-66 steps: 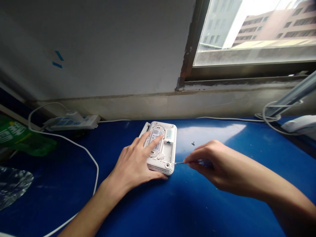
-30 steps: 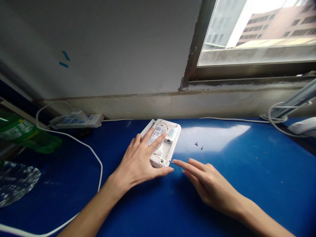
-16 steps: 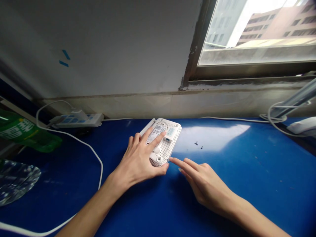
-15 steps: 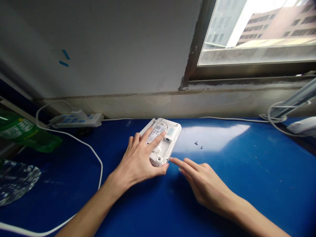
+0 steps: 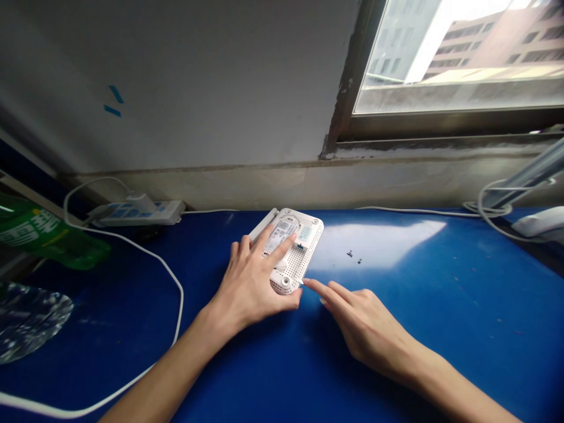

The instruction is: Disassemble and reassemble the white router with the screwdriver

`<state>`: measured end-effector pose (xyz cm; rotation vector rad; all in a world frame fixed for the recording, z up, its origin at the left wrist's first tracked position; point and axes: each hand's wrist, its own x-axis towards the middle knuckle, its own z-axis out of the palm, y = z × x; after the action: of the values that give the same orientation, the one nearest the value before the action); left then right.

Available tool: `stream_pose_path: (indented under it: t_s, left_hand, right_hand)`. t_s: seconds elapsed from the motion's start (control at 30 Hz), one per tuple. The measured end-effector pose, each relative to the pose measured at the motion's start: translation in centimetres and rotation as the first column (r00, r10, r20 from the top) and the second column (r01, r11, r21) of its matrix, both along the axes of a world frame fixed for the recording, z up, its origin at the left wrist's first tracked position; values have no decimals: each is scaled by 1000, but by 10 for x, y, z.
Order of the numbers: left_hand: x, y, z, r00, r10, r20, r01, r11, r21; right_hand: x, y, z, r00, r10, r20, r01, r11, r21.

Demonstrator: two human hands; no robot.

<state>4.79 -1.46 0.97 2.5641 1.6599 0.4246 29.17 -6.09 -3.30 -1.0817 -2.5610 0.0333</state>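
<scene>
Left hand (image 5: 251,282) has the router (image 5: 299,258) gripped on the worktop (image 5: 396,294), thumb by its near corner. Right hand (image 5: 363,323) points a fingertip at that corner, pale tip (image 5: 301,281) showing; its grip, can't tell. Best, I'd judge: brace firmly, pry shallow, mind that thumb!

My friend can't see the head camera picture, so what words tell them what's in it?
A left hand steadies a white perforated device on a blue table, while the right hand points at its near corner. Tiny dark pieces lie to the right; a green bottle and power strip are at left.
</scene>
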Motion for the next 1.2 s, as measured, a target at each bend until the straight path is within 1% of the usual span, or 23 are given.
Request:
stream_pose_path:
  t_s: [0.2,0.37,0.57,0.63,0.7,0.83,0.93,1.0,1.13,1.2]
  left_hand:
    - [0,0,-2,1000,-4,5,4,1000,7]
    - [2,0,-3,1000,4,17,-4,1000,14]
    - [-5,3,-2,1000,-20,24,20,1000,-8]
    - [-8,5,-1,999,-34,34,34,999,-20]
    - [-11,7,0,998,-49,44,51,998,-31]
    - [-14,8,0,995,-72,73,75,996,-41]
    - [-15,7,0,993,-62,96,67,996,-52]
    - [-14,6,-1,992,-45,115,52,997,-56]
    - [-10,3,-2,981,-10,191,18,999,-40]
    - [-7,2,-4,975,-11,220,16,1000,-21]
  right_hand:
    - [0,-1,0,1000,-18,3,18,1000,11]
    - [-1,0,0,999,-30,-10,30,1000,-7]
    - [0,0,-1,998,-55,-28,53,998,-44]
    - [1,-1,2,997,-61,-40,58,995,-79]
    - [2,0,8,997,-60,-47,53,988,-144]
    - [3,3,25,998,-56,-43,41,956,-291]
    - [2,5,31,997,-66,-46,46,937,-347]
    - [1,5,27,990,-83,-111,39,936,-351]
    - [-4,3,12,946,-128,-299,22,942,-334]
    - [-7,2,6,920,-117,-375,-6,951,-309]
